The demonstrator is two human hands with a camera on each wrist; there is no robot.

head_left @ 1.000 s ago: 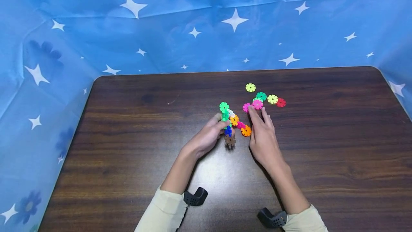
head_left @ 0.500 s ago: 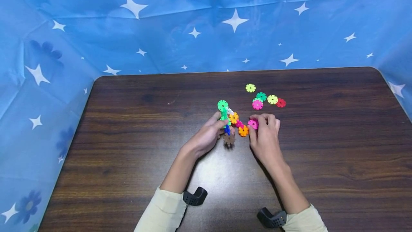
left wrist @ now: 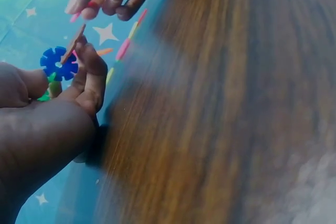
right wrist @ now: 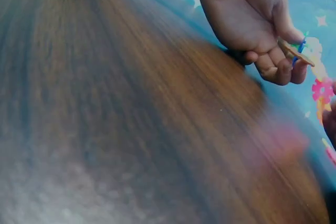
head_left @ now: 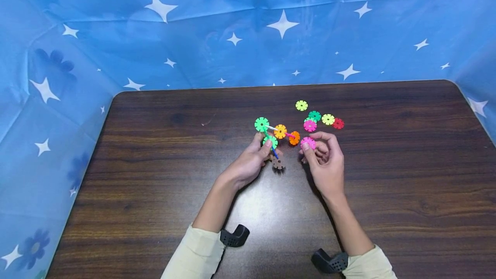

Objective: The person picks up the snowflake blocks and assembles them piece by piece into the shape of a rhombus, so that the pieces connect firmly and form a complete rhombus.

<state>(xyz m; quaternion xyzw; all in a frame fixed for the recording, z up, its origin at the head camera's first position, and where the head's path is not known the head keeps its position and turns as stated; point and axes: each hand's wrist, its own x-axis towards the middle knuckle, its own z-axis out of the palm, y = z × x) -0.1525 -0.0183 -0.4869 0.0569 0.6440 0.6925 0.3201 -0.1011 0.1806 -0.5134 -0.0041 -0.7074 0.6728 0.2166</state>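
My left hand (head_left: 248,165) pinches a linked chain of notched plastic discs by a light green disc (head_left: 270,142), thumb on top. Another green disc (head_left: 261,124) is at the far end, from which a white edge-on piece leads to an orange disc (head_left: 280,131), a pink one and a second orange disc (head_left: 294,138). Toward me hang a blue disc (left wrist: 58,64) and a brown disc (head_left: 278,162). Just right of the chain, my right hand (head_left: 328,167) pinches a loose pink disc (head_left: 308,143) between thumb and fingers, with a small gap to the orange end.
Behind the right hand, several loose discs lie on the dark wooden table (head_left: 407,162): a yellow one (head_left: 302,105), a green one (head_left: 314,116), a pink one (head_left: 310,125) overlapping light green, another yellow (head_left: 328,119) and a red one (head_left: 338,123). A blue star-patterned cloth (head_left: 248,55) surrounds the table.
The right hand took a pink disc from the group at the back, drew it nearer and turned it face up. The left hand has tilted the chain, spreading its orange end flatter.
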